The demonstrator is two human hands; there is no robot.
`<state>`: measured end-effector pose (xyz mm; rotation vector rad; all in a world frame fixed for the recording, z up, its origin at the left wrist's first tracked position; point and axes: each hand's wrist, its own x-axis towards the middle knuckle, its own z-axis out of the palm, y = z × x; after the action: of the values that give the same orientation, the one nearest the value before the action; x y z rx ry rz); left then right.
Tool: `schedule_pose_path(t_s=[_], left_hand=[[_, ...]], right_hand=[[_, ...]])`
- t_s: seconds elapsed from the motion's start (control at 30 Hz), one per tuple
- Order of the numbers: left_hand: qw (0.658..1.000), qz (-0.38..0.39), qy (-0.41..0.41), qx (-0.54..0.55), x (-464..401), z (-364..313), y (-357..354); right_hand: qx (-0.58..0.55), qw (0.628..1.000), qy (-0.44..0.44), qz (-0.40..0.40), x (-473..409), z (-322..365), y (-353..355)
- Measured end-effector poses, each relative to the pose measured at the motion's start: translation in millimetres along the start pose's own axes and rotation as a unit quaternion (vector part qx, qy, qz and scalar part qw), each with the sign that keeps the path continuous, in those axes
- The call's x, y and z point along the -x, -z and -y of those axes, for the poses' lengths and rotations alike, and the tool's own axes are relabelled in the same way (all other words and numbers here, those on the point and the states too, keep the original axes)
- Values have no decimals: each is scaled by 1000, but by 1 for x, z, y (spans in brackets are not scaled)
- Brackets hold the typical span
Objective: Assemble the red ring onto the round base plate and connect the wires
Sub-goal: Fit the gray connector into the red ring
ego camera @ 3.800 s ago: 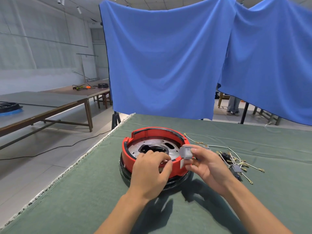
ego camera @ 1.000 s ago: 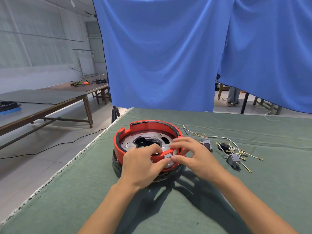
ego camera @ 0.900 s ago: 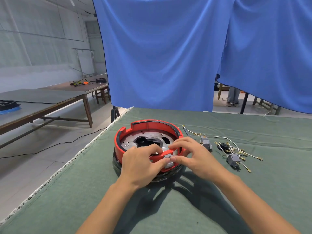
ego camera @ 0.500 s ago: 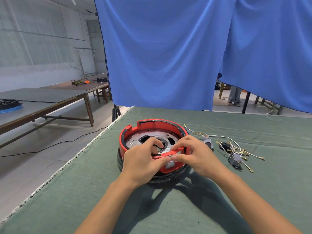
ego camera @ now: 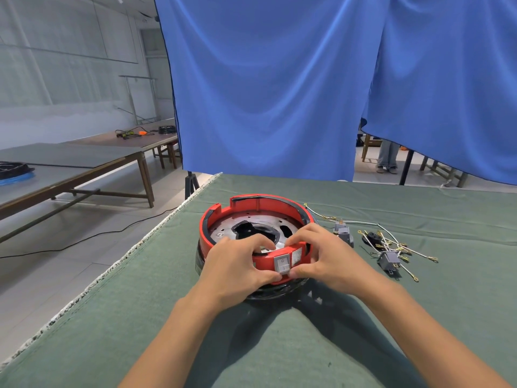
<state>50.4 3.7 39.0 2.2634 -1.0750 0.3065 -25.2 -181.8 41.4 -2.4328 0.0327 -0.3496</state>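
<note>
Now both hands are on the near side of the red ring [ego camera: 253, 204], which sits on top of the round base plate [ego camera: 251, 229] in the middle of the green table cloth [ego camera: 279, 345]. The left hand [ego camera: 232, 268] grips the near wall of the ring: its fingers curl over the rim to the inside, and its thumb presses on the outside, just left of a small grey switch [ego camera: 282, 264]. The right hand [ego camera: 327, 260] grips the same wall from the other side, with the fingers curled over the rim and the thumb under the switch. The switch is set in the outer wall of the ring, between the two thumbs, and beside it on the right is a second grey square part [ego camera: 297, 254]. The plate inside the ring is of silver metal with small holes and with a dark opening in its middle. Below the ring a black round body [ego camera: 268, 292] shows.

To the right of the ring, apart from it, a bundle of thin wires [ego camera: 391, 245] with gold ends lies on the cloth. Among the wires are a grey plug part [ego camera: 389, 261] and another grey part [ego camera: 342, 233] just beside the right hand.

Behind the table hangs a blue curtain [ego camera: 265, 93]. At the left stand long brown tables [ego camera: 84, 163] on a pale floor.
</note>
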Motion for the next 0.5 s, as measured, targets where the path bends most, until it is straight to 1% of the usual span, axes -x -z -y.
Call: schedule_pose_path(t_s=[0.1, 0.23, 0.37, 0.4, 0.5], left_hand=[[1000, 4, 3, -4, 0, 1, -1], [1000, 14, -13, -6, -1, 2, -3], [999, 19, -34, 25, -2, 3, -3], [999, 21, -36, 31, -2, 4, -2], [997, 16, -19, 73, -2, 5, -2]], right_hand=[[1, 1000, 5, -11, 1, 0, 0], [39, 998, 0, -46, 2, 3, 2], [54, 998, -6, -21, 0, 4, 5], [40, 999, -5, -10, 0, 4, 6], [-47, 999, -10, 15, 3, 3, 10]])
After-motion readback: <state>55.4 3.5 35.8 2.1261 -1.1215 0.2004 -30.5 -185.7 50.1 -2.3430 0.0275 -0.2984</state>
